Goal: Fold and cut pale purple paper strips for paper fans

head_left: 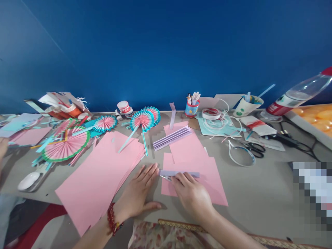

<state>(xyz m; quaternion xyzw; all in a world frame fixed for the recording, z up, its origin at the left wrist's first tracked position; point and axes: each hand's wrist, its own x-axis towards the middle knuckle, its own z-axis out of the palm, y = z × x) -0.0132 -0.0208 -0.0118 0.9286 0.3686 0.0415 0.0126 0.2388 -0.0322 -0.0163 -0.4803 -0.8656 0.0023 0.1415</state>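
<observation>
Left hand (142, 188) flat, fingers stretched, beside the lilac strip (169, 172) on pink paper (214, 185); right hand (190, 193) curls tight over it, around a pale-tipped tool (166, 178) mostly hidden! Twelve o'clock from the strip, a tin (192, 111) holds pens (190, 100); two o'clock, a box (312, 133) of round orange things (320, 117) runs off-frame.

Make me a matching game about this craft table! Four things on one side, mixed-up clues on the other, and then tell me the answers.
Things:
1. purple strip nearest the hands
2. left hand
3. bottle
4. pleated purple paper

Clues:
A. has a beaded bracelet at its wrist
B. folded in zigzags
C. partly under the right hand
D. tilted, with a red cap

Right pairs: 1-C, 2-A, 3-D, 4-B
</observation>
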